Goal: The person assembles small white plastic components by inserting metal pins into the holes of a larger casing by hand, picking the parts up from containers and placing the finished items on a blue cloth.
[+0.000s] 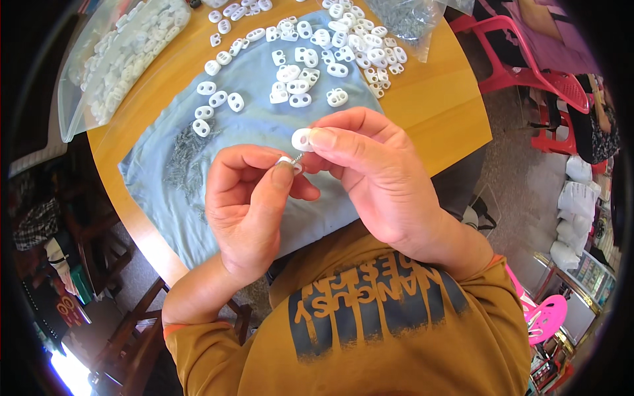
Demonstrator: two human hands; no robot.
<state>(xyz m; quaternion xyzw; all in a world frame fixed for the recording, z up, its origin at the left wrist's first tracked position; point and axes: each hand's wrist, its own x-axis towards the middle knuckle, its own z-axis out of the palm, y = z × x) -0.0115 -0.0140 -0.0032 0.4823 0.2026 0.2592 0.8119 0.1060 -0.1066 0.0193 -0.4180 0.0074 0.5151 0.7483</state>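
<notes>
Head view. Both hands are raised above the near edge of the round wooden desk (449, 112), over a pale blue cloth (264, 132) spread on it.

The right hand (376, 171) is closed in a pinch grip. Its thumb and forefinger clamp a white oval plastic toggle (301, 139), which projects from the fingertips toward the left. Only the rounded end of the toggle is exposed; the rest is covered by the thumb.

The left hand (251, 204) is likewise closed in a pinch grip. Thumb and forefinger hold a small metal spring (295, 159) together with a small white piece, just below the toggle. The spring lies between the two grips, angled up toward the toggle. Whether it touches the toggle cannot be told. The fingertips of the two hands are almost touching.

Beyond the hands, loose white toggles (297, 82) lie scattered on the cloth and on the bare wood toward the far rim. A heap of small grey metal springs (185, 158) sits on the cloth, left of the hands. A clear plastic bag (119, 59) filled with white toggles lies at the far left edge of the desk. A second clear bag (403, 20) with grey metal parts lies at the far right.

Red plastic chairs (528, 72) stand on the floor, right of the desk.
</notes>
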